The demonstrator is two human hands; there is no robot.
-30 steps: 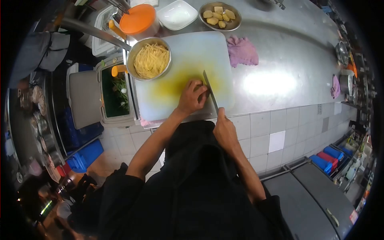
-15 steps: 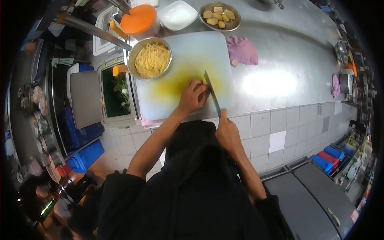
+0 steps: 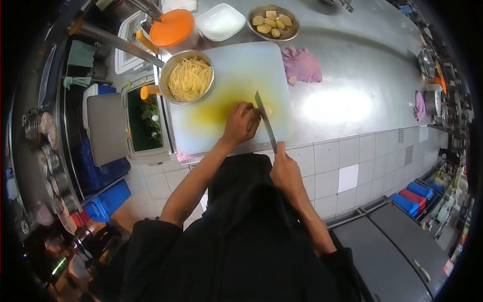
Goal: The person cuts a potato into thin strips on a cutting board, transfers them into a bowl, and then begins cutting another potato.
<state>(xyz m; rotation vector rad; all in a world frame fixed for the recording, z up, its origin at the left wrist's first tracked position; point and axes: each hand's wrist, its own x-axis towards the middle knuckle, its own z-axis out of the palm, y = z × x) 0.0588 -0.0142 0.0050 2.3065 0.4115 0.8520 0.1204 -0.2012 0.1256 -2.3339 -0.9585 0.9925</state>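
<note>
My right hand (image 3: pixel 287 171) is closed round the handle of a kitchen knife (image 3: pixel 267 123), whose long blade points away from me. Curled fingers of my left hand (image 3: pixel 241 123) press against the blade's left side, closed on a piece of ginger that they mostly hide. Just right of the blade lies a pale yellow slice (image 3: pixel 268 109). All this is on a white cutting board (image 3: pixel 241 63) with a yellow stain in its middle. A steel bowl (image 3: pixel 212 83) full of thin yellow strips (image 3: pixel 190 79) stands on the board's far left corner.
Beyond the board are an orange-lidded tub (image 3: pixel 172 27), a white dish (image 3: pixel 221 22) and a metal bowl (image 3: pixel 287 36) of peeled pieces. A pink cloth (image 3: pixel 303 65) lies right of the board. Left of the counter sits an open bin (image 3: pixel 138 136) with green scraps.
The knife and both hands have shifted very slightly left in view, along with the whole counter. More of the pale slice right of the blade shows now.
</note>
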